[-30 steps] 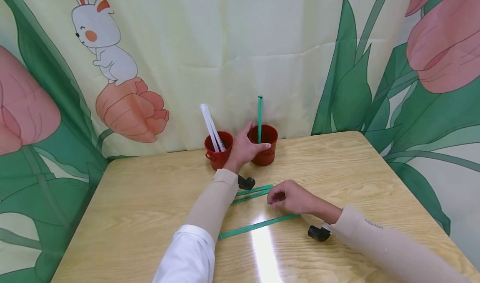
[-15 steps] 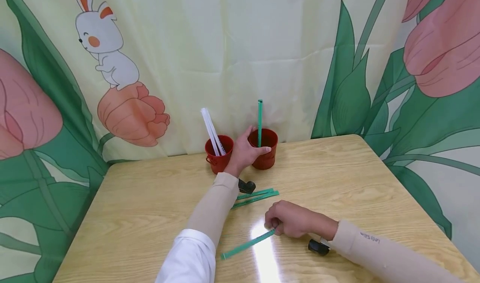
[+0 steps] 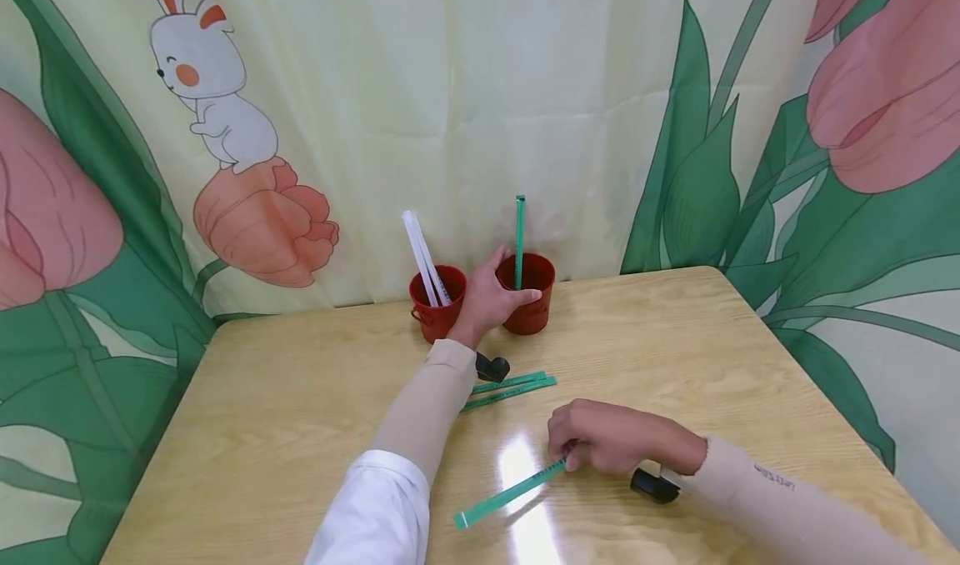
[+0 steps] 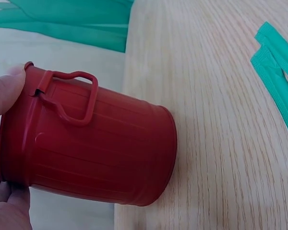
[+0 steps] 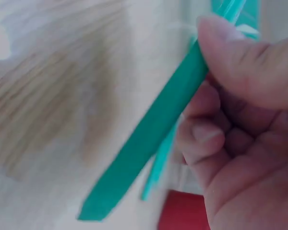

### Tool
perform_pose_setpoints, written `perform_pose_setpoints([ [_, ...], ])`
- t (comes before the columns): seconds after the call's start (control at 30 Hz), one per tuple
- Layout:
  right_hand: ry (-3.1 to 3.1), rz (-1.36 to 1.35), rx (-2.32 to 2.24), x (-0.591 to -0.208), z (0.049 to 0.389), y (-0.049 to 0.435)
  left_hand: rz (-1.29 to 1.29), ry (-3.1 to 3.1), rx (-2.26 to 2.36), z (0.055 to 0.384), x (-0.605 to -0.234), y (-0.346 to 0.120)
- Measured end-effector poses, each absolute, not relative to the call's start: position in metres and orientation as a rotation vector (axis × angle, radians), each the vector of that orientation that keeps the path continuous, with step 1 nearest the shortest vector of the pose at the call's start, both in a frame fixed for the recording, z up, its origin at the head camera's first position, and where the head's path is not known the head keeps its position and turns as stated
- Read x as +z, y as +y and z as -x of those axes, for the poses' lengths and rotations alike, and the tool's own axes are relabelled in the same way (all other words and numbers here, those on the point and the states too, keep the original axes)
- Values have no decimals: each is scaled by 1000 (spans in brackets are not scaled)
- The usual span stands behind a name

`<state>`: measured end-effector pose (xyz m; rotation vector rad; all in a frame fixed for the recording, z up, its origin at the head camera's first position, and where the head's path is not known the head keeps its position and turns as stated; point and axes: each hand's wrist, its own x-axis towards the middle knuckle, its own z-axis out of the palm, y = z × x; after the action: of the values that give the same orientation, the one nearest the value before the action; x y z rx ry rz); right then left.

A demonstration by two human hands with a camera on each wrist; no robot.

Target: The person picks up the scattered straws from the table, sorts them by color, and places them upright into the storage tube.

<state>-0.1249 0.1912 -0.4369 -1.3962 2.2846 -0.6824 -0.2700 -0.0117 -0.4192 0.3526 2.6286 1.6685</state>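
Note:
My left hand (image 3: 489, 302) grips the rim of a small red bucket (image 3: 529, 318), which stands upright at the table's back edge. In the left wrist view the thumb lies over the rim of the bucket (image 4: 105, 143), with fingers on its other side. One long thin green strip (image 3: 520, 227) stands in that bucket. Nearer the front, my right hand (image 3: 611, 434) pinches one end of another flat green strip (image 3: 510, 496) above the table. The right wrist view shows this strip (image 5: 144, 129) under the thumb. Green strips (image 3: 517, 391) lie on the table, partly behind the left forearm.
A second red bucket (image 3: 435, 327), left of the left hand, holds several white sticks (image 3: 422, 252). Behind the wooden table (image 3: 285, 432) hangs a curtain (image 3: 525, 73) with a rabbit and tulips. A black wrist camera (image 3: 655, 486) sits below the right wrist.
My right hand has taken hold of the front green strip by its right end, lifted it off the table and drawn it right. The left hand stays on the bucket.

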Motion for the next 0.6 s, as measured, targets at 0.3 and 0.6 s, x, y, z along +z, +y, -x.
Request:
perform_pose_setpoints([
  [0.3,2115,1587,-1188,-403,135,208,-348,2624,1700,271,-418,-13],
  [0.6,2144,1450,-1509,-374,146,211,-398,2644,1704,270,-422,-13],
])
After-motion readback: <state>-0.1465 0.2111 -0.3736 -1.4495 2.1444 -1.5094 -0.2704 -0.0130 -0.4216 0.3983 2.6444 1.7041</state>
